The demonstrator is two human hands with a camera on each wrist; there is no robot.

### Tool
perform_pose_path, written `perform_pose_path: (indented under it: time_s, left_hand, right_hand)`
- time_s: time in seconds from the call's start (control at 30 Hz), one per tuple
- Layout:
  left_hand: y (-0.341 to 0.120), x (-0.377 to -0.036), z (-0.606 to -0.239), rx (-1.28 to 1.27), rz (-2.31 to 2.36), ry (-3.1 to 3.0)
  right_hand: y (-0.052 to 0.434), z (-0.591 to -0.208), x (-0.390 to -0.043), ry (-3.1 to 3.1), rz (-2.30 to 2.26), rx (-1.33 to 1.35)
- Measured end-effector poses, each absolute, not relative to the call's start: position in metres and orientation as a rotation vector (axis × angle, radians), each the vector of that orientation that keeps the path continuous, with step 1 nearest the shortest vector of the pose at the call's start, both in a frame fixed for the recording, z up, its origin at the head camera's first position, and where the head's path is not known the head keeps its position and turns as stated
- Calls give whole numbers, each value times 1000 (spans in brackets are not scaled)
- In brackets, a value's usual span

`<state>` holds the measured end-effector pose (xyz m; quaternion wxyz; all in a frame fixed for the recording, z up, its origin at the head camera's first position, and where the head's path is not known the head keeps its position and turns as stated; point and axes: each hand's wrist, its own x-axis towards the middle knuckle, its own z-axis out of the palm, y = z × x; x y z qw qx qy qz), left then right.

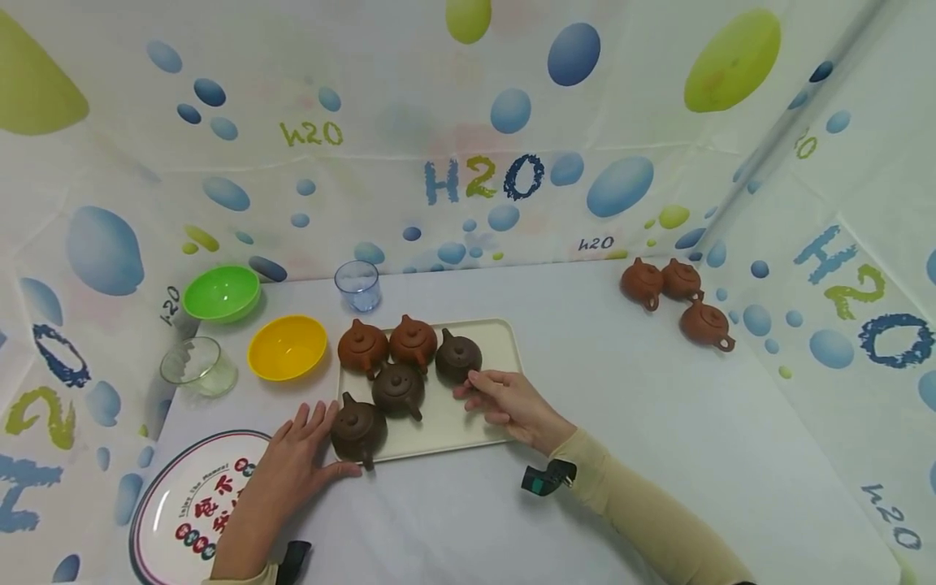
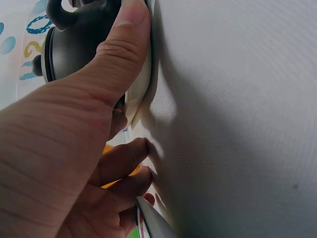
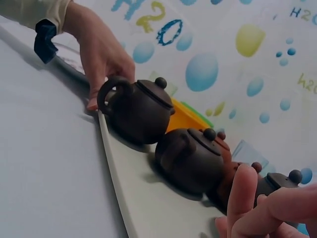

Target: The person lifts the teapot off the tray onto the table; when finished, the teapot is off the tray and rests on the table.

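Note:
A cream tray [image 1: 453,422] carries several small clay teapots. Two reddish ones [image 1: 361,347] stand at its back and three dark ones in front. My left hand [image 1: 314,443] lies flat on the white table by the tray's front left corner. Its thumb [image 2: 119,44] presses the tray's edge [image 2: 141,89] beside the nearest dark teapot [image 1: 358,428] [image 2: 74,44] [image 3: 136,111]. My right hand [image 1: 486,390] rests on the tray with loosely bent fingers [image 3: 257,208]. Its fingertips sit at the base of the back right dark teapot [image 1: 458,356] and grip nothing.
Three more reddish teapots [image 1: 682,292] stand at the back right. A green bowl [image 1: 222,292], a yellow bowl [image 1: 288,347], a blue cup [image 1: 357,285] and a clear glass [image 1: 199,367] are left of the tray. A printed plate [image 1: 193,504] lies front left. Patterned curtains wall the table.

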<state>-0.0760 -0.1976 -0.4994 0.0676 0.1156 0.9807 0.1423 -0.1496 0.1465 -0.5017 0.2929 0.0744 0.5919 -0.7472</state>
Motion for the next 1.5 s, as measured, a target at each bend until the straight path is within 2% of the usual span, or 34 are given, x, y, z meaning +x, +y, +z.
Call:
perform_pose_path:
  time_s: [0.5, 1.1, 1.5]
  left_hand:
    - [-197, -78, -499, 322, 428, 2915]
    - [-196, -79, -497, 307, 423, 2915]
    - [-195, -80, -499, 312, 410, 2902]
  right_hand:
    - [172, -493, -120, 1640, -1973, 192]
    - [242, -498, -70, 1832, -1940, 177]
    - [294, -496, -44, 2157, -1864, 396]
